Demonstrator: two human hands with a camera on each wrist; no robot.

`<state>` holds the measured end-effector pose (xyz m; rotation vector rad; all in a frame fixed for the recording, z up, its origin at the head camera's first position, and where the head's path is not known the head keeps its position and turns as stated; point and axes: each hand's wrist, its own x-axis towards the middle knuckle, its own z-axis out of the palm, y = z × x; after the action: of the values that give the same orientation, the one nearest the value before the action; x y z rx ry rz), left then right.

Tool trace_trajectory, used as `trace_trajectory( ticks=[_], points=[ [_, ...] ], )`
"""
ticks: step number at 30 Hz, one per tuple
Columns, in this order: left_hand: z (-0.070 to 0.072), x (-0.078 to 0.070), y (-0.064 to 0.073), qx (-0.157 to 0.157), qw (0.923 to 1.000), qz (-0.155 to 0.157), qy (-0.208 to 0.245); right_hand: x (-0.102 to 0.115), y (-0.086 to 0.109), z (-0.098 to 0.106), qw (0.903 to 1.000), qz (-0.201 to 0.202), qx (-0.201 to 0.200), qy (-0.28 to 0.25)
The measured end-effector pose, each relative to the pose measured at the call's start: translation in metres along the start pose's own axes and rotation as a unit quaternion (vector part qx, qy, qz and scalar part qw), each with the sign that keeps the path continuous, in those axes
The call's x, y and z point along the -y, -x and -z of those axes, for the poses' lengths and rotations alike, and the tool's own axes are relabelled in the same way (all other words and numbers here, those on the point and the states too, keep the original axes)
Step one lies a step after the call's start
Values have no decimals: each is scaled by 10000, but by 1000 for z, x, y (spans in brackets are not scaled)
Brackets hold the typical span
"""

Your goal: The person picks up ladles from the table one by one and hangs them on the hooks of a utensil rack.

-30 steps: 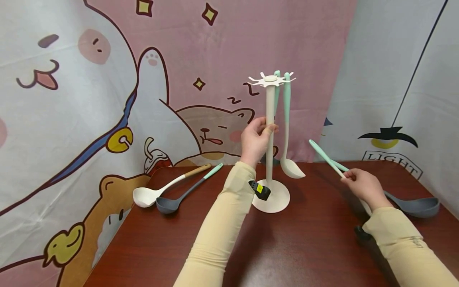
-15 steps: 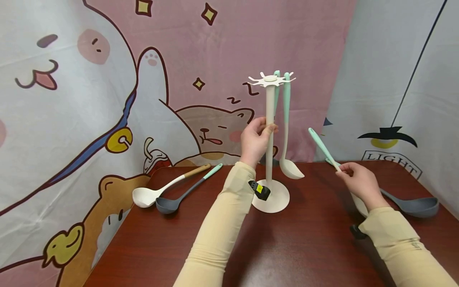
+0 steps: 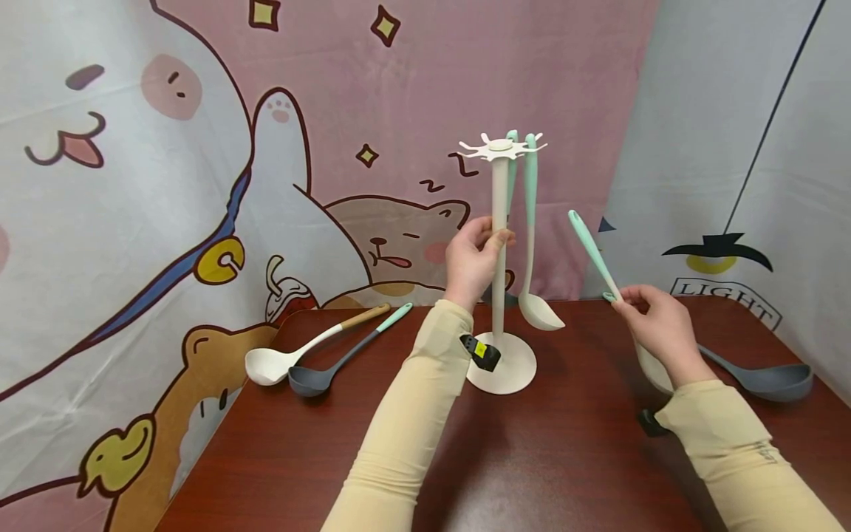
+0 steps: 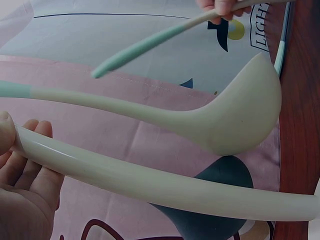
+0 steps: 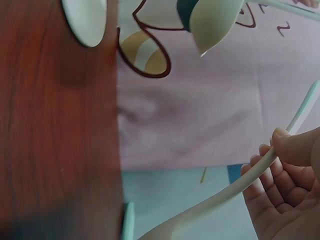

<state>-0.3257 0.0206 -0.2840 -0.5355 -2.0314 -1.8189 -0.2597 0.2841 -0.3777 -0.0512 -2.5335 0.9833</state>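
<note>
In the head view my left hand (image 3: 473, 260) grips the pole of a white utensil stand (image 3: 499, 295), thumb in front and fingers behind. From the stand's hooked top hang a white ladle (image 3: 540, 312) with a mint handle and a dark-bowled utensil (image 4: 225, 200), mostly behind the pole. To the right, my right hand (image 3: 658, 332) pinches the stem of another mint-handled white ladle (image 3: 588, 240) between thumb and fingers. Its handle points up and left, raised off the table; its bowl is partly hidden by the hand and wrist.
A white ladle (image 3: 272, 366) with a wooden-coloured handle and a grey ladle (image 3: 315, 379) with a mint handle lie on the left of the brown table (image 3: 532, 473). Another grey ladle (image 3: 774, 383) lies at the right, behind my right arm. A cartoon-printed cloth (image 3: 399, 89) backs the table.
My right hand has lifted the white ladle and moved it slightly left; its handle now stands steeper. My left hand stays on the stand's pole.
</note>
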Motion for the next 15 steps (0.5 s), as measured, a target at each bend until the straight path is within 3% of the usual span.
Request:
trace_trajectory(
  ticks=[15],
  points=[
    [1,0,1,12,10000,-37,-67,42,3,4,9944,325,-827,-568]
  ],
)
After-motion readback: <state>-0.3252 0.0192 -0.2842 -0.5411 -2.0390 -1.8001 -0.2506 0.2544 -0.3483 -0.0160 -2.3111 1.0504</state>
